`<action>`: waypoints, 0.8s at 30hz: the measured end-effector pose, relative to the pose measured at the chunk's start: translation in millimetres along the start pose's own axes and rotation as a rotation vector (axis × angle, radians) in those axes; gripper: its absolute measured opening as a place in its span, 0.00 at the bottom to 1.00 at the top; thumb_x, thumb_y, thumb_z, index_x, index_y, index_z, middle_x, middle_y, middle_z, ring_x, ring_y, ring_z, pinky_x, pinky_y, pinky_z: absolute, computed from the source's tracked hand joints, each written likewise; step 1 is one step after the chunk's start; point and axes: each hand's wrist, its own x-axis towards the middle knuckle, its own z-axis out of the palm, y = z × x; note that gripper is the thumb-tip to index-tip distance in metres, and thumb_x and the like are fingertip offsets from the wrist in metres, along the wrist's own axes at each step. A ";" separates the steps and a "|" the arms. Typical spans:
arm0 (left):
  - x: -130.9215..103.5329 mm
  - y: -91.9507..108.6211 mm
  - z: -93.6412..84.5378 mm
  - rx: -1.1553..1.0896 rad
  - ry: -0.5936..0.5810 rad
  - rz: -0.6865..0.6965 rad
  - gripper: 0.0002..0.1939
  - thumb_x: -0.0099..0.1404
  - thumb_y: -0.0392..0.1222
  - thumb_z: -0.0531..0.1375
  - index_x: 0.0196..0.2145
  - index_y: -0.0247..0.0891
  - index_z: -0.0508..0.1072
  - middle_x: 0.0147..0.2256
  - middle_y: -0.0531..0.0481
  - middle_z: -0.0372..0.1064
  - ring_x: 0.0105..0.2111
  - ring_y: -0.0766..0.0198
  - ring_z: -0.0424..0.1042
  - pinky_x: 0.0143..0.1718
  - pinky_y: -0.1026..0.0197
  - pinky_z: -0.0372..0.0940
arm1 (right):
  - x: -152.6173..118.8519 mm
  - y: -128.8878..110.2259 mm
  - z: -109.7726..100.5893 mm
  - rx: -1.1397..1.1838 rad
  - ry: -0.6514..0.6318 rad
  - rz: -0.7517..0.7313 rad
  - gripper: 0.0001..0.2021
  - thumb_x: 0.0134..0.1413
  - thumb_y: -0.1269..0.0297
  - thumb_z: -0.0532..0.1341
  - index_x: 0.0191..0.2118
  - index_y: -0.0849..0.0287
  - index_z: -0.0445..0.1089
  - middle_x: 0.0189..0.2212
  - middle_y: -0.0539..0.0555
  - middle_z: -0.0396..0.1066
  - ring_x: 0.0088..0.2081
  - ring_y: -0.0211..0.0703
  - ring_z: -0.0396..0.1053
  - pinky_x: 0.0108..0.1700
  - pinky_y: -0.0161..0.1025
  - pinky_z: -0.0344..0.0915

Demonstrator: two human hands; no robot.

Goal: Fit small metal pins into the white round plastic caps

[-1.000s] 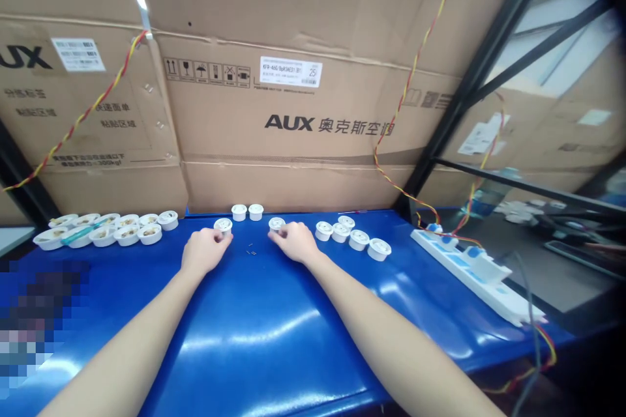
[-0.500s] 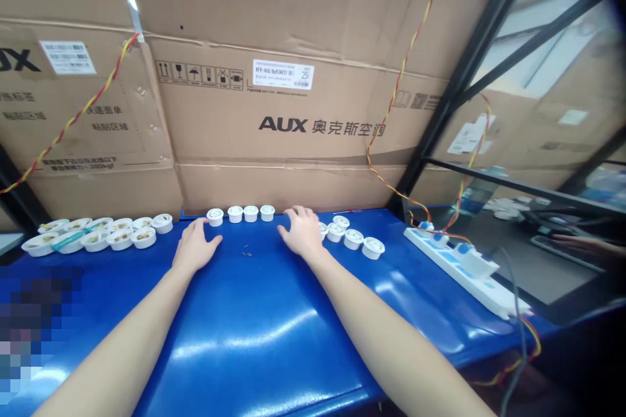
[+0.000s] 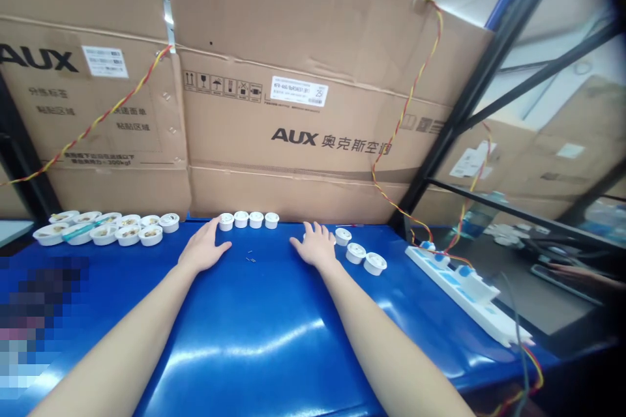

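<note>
Right hand hides its cup; left hand crowds the row

In the head view, your left hand (image 3: pixel 203 249) has its fingers loosely spread and shows nothing in its grasp. Its fingertips are just beside the leftmost cup (image 3: pixel 225 222) of a row of four; whether they touch it, you can't tell from here. Your right hand (image 3: pixel 319 249) is spread palm-down over at least one white cup (image 3: pixel 333 240), of which only slivers show, so its grip can't be judged.

The main risk looks to be that right side: with the cup masked by your fingers, a blind pinch could tip it or nudge the nearby white cup (image 3: pixel 343 236). On the left, a stray fingertip could push the end cup into its neighbours, since the row stands close together. Sweeping either hand low across the middle might scatter the tiny metal pieces (image 3: pixel 251 258) on the blue tabletop (image 3: pixel 235 352).

The visible cups stand upright, tops facing up. They are round and squat, so none has a clear long axis; each one's centre line is vertical. The row of four runs left to right along the foot of the cardboard box (image 3: pixel 293 189). The three visible cups beyond your right hand slant towards you and rightwards.
</note>
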 end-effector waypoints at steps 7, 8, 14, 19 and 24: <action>-5.3 7.9 -0.8 0.018 0.156 0.037 0.31 0.62 0.47 0.58 0.60 0.39 0.56 0.60 0.39 0.58 0.59 0.46 0.59 0.58 0.46 0.57 | -18.8 -35.4 -2.7 0.109 0.025 -0.341 0.37 0.53 0.42 0.58 0.65 0.52 0.52 0.67 0.60 0.46 0.67 0.59 0.42 0.63 0.56 0.43; -6.3 9.9 -1.4 0.026 0.185 0.049 0.30 0.62 0.47 0.58 0.59 0.39 0.58 0.59 0.39 0.60 0.58 0.45 0.60 0.57 0.45 0.58 | -19.7 -34.8 -5.1 0.116 0.031 -0.344 0.38 0.52 0.43 0.60 0.65 0.51 0.53 0.66 0.60 0.47 0.66 0.60 0.43 0.63 0.56 0.44; -10.8 21.7 -2.1 -0.007 0.186 0.219 0.19 0.63 0.42 0.55 0.52 0.41 0.67 0.54 0.43 0.66 0.56 0.50 0.63 0.56 0.47 0.60 | -18.9 -21.3 -12.0 0.091 -0.090 -0.421 0.28 0.53 0.49 0.61 0.58 0.53 0.65 0.57 0.59 0.62 0.57 0.57 0.57 0.56 0.50 0.57; -15.8 31.9 5.5 -0.067 -0.092 0.374 0.20 0.65 0.37 0.49 0.51 0.44 0.72 0.53 0.51 0.70 0.54 0.58 0.67 0.58 0.53 0.61 | -20.3 -37.3 0.2 0.107 -0.044 -0.431 0.30 0.57 0.49 0.58 0.63 0.54 0.57 0.57 0.61 0.62 0.56 0.57 0.58 0.54 0.50 0.59; -19.7 38.7 7.2 -0.080 -0.185 0.469 0.20 0.66 0.37 0.49 0.50 0.45 0.73 0.52 0.53 0.72 0.52 0.60 0.70 0.56 0.57 0.63 | -19.9 -42.5 4.9 0.292 -0.014 -0.492 0.29 0.57 0.56 0.59 0.63 0.54 0.56 0.59 0.59 0.60 0.58 0.50 0.60 0.58 0.45 0.57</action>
